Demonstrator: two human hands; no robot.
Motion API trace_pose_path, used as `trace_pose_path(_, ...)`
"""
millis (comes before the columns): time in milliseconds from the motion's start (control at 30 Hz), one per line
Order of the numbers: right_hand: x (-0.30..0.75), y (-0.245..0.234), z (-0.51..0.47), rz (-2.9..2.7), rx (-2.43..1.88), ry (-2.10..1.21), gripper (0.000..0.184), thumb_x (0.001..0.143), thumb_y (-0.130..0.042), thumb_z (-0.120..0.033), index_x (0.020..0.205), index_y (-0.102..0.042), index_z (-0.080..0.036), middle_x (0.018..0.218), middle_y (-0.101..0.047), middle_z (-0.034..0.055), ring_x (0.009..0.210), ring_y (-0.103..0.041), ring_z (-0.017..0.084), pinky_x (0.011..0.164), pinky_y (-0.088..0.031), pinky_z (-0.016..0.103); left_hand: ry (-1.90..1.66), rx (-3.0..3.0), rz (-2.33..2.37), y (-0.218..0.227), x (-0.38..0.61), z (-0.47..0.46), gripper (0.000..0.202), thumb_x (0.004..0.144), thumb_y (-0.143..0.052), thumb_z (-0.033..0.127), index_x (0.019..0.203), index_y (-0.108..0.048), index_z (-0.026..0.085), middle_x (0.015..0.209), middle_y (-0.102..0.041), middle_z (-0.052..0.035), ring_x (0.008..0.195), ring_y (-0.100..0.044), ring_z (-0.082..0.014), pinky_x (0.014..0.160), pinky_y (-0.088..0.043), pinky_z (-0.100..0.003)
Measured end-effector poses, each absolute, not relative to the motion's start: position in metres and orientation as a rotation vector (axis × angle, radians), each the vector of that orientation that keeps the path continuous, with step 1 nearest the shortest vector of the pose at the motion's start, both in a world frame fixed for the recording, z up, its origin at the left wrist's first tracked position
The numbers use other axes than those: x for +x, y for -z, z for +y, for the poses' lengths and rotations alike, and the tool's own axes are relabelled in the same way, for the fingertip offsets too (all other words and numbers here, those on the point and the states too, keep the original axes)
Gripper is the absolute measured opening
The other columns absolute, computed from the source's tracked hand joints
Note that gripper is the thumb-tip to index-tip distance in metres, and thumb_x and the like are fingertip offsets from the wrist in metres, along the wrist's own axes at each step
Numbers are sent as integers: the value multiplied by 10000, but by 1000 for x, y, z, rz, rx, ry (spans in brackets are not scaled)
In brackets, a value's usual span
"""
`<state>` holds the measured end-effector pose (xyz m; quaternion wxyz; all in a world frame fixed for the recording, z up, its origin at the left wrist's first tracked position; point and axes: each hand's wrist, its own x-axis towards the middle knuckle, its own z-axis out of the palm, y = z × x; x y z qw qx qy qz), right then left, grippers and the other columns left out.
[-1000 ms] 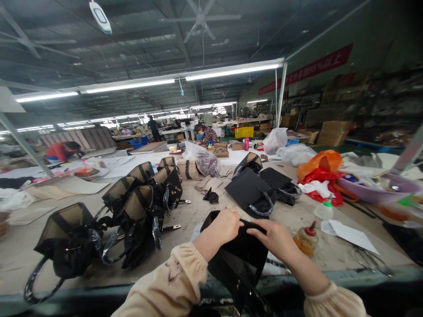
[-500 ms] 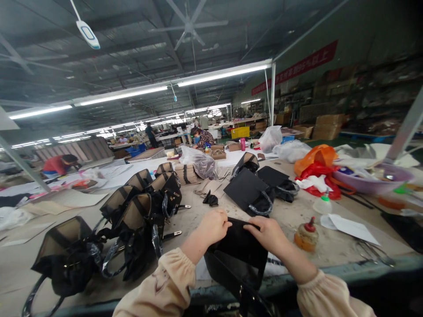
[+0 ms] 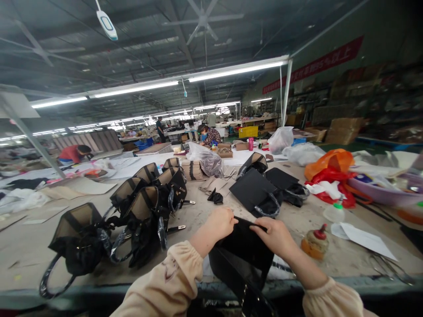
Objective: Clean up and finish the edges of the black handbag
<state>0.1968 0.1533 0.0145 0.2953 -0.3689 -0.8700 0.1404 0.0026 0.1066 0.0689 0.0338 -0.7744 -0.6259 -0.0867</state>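
A black handbag (image 3: 228,270) stands tilted at the table's near edge, its mouth facing up. My left hand (image 3: 220,225) pinches the left end of its far top edge, fingers closed. At the right end of that same edge, my right hand (image 3: 276,235) is closed with thumb and fingers on the black material. The bag's lower part hangs at the table front, where a bit of gold-coloured chain or trim shows. Left of my hands, several black handbags with tan insides (image 3: 142,209) stand together. Beyond my hands lie black bag pieces (image 3: 251,190) with plastic-wrapped handles.
Right of my right hand stands a bottle of amber liquid with a red cap (image 3: 314,242). Farther right are white paper (image 3: 366,242), scissors (image 3: 390,266), a green-capped bottle (image 3: 334,212) and a purple basin (image 3: 385,190). Co-workers (image 3: 211,135) sit or bend at tables farther back.
The whole view has shifted, so things on the table appear farther right. Both hands keep their hold on the handbag's top edge, with little change in their grip.
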Motion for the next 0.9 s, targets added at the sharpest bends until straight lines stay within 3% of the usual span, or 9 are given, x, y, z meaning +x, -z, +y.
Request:
trace_pose_path(200,199,-18,153,-2358,-1016,-373,274,862,-489,-389,735,-681,-241,758,-686,14,714,-622,182,641,-436,279,209,-2390,-1963,-75,6,105,274,846,-530,307,767,-698,105,806,-675,-126,778,-641,-228,714,-483,-314)
trace_pose_path(367,192,-30,153,-2438,-1065,-338,274,845,-507,-445,879,-713,-268,871,-714,24,791,-644,195,669,-440,277,204,-2392,-1961,-72,5,106,294,858,-504,302,776,-701,100,809,-676,-129,793,-644,-226,731,-482,-307)
trace_pose_path(533,176,-38,150,-2543,-1200,-173,318,869,-481,-403,707,-689,-225,754,-699,34,746,-636,183,616,-386,263,190,-2329,-1982,-64,2,108,295,851,-505,318,794,-702,106,833,-684,-128,812,-645,-228,739,-486,-303)
trace_pose_path(667,176,-35,152,-2532,-1188,-123,311,881,-471,-384,702,-665,-219,765,-690,28,762,-627,173,626,-369,255,106,-2325,-1988,-69,-6,104,316,810,-547,397,759,-702,126,819,-687,-113,789,-646,-242,715,-491,-322)
trace_pose_path(800,182,-33,158,-2528,-1150,-145,336,890,-457,-395,681,-649,-215,756,-680,21,760,-619,161,642,-364,248,105,-2303,-1971,-80,-18,99,241,799,-549,342,748,-703,164,852,-692,-78,813,-637,-223,765,-475,-324)
trace_pose_path(900,182,-34,161,-2535,-1119,-167,345,891,-454,-406,678,-649,-218,753,-677,13,755,-616,156,638,-359,243,131,-2299,-2027,-79,-25,100,251,818,-513,324,760,-707,176,837,-692,-74,795,-632,-204,724,-473,-298)
